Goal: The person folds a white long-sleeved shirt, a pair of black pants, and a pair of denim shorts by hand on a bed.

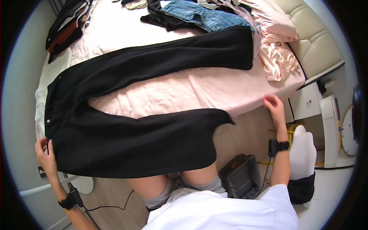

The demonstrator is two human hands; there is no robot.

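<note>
Black trousers [129,143] lie spread across a bed with a pink sheet [178,89], waistband at the left and legs pointing right. The far leg rests on the sheet; the near leg hangs partly over the bed's near edge, its hem curled. My left hand [46,153] pinches the near corner of the waistband between thumb and fingers. Off to the right, my right hand [273,105] is raised by the bed's edge, slightly blurred, with bent fingers and nothing visible in it. A metal button [48,121] shows on the waistband.
Blue denim [201,15] and dark clothes pile at the bed's far side; more clothes [67,28] lie far left. A crumpled peach satin cloth [277,59] is near the padded headboard [313,34]. A dark bag [243,176] stands on the floor beside a white chair [302,152]. Cables run from both wrists.
</note>
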